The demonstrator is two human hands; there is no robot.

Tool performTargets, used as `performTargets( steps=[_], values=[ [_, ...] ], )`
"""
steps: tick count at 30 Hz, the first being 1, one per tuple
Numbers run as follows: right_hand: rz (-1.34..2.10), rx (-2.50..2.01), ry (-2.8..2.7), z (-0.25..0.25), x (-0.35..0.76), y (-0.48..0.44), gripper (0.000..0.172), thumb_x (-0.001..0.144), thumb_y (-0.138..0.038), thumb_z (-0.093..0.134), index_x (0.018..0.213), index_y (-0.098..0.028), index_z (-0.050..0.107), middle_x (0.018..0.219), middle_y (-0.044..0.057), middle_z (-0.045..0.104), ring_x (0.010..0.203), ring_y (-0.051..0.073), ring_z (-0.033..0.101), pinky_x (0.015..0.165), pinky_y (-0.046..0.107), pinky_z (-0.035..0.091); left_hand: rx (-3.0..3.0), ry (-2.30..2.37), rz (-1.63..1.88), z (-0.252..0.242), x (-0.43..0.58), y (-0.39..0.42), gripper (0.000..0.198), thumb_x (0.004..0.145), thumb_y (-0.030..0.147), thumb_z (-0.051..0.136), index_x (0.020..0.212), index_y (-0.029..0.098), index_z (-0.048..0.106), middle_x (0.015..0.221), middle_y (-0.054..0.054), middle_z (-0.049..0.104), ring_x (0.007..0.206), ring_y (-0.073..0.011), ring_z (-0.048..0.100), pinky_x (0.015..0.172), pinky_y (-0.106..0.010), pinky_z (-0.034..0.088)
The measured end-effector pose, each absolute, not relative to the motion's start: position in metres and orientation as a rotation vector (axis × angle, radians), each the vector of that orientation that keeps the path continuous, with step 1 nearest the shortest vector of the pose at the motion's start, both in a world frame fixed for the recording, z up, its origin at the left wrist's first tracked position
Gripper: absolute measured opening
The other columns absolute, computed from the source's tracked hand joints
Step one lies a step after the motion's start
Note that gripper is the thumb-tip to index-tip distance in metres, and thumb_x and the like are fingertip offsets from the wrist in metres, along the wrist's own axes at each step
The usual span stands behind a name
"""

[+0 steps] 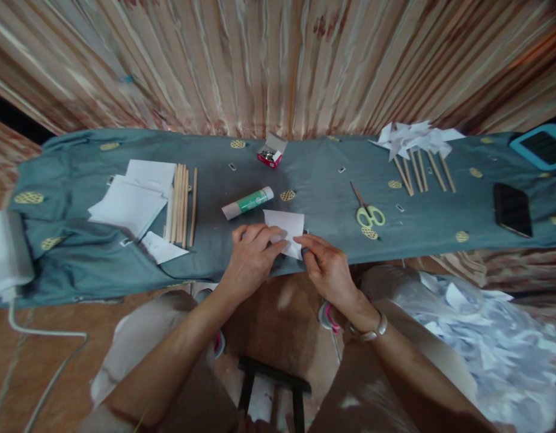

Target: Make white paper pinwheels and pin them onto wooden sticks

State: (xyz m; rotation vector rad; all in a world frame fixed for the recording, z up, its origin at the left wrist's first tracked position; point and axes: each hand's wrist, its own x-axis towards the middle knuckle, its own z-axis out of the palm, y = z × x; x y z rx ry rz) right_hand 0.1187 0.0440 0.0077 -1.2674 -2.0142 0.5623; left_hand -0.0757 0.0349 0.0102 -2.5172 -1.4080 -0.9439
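A small white sheet of paper (290, 224) lies at the front edge of the cloth-covered table, between my hands. My left hand (255, 252) reaches over its left side, thumb and index finger closed together on the paper. At the right edge, my right hand (328, 264) has its fingertips pinched on the same sheet. Its lower part is partly covered by my fingers. Just behind the paper lies a green and white glue stick (248, 202). Scissors (368, 211) with yellow-green handles rest farther right.
Wooden sticks (181, 204) and white paper sheets (128, 201) lie left. An opened small red box (271, 153) stands at the back. Paper pinwheels on sticks (417, 144), a black phone (512, 209) and a blue-framed device (541, 147) are right. A plastic bag of folded paper (489, 343) sits below.
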Motion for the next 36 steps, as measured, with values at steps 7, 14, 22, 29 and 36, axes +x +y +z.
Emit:
performTargets(
  steps=[7, 14, 22, 29, 36],
  values=[
    [0.558, -1.224, -2.105, 0.006, 0.133, 0.045, 0.039, 0.086, -0.008, 0.043, 0.114, -0.021, 0.067, 0.116, 0.009, 0.07, 0.108, 0.021, 0.065, 0.098, 0.04, 0.052, -2.587, -1.425, -0.905, 0.004, -0.082, 0.037, 0.013, 0.095, 0.02, 0.055, 0.095, 0.022, 0.068, 0.095, -0.002, 0.073, 0.092, -0.0187, 0.059, 0.085, -0.038, 0.035],
    [0.343, -1.207, -2.238, 0.011, 0.14, 0.052, 0.022, 0.093, -0.022, 0.051, 0.104, -0.023, 0.07, 0.15, 0.009, 0.043, 0.14, 0.028, 0.037, 0.11, 0.053, 0.036, -2.745, -1.434, -1.041, 0.001, -0.084, 0.029, 0.016, 0.096, 0.019, 0.051, 0.099, 0.018, 0.067, 0.097, -0.005, 0.073, 0.088, -0.0168, 0.063, 0.082, -0.035, 0.04],
    [0.757, -1.162, -2.182, 0.016, 0.141, 0.061, 0.013, 0.092, -0.028, 0.057, 0.089, -0.024, 0.069, 0.098, 0.004, 0.073, 0.096, 0.021, 0.065, 0.092, 0.039, 0.048, -2.759, -1.561, -1.013, 0.007, -0.091, 0.023, 0.02, 0.097, 0.024, 0.05, 0.097, 0.015, 0.067, 0.092, -0.006, 0.072, 0.084, -0.018, 0.059, 0.076, -0.034, 0.039],
    [0.909, -1.271, -2.108, 0.014, 0.137, 0.063, 0.015, 0.088, -0.031, 0.06, 0.082, -0.022, 0.07, 0.074, 0.002, 0.068, 0.072, 0.017, 0.062, 0.07, 0.03, 0.048, -2.791, -1.633, -0.965, 0.007, -0.096, 0.024, 0.021, 0.098, 0.025, 0.049, 0.094, 0.016, 0.068, 0.082, -0.004, 0.069, 0.078, -0.0175, 0.058, 0.073, -0.032, 0.036],
    [0.888, -1.338, -2.034, 0.008, 0.134, 0.065, 0.014, 0.088, -0.031, 0.062, 0.082, -0.021, 0.069, 0.076, 0.001, 0.067, 0.073, 0.017, 0.061, 0.071, 0.031, 0.047, -2.726, -1.82, -0.91, 0.002, -0.094, 0.026, 0.017, 0.096, 0.027, 0.052, 0.102, 0.017, 0.064, 0.084, -0.004, 0.069, 0.077, -0.0188, 0.061, 0.073, -0.032, 0.039]
  ],
)
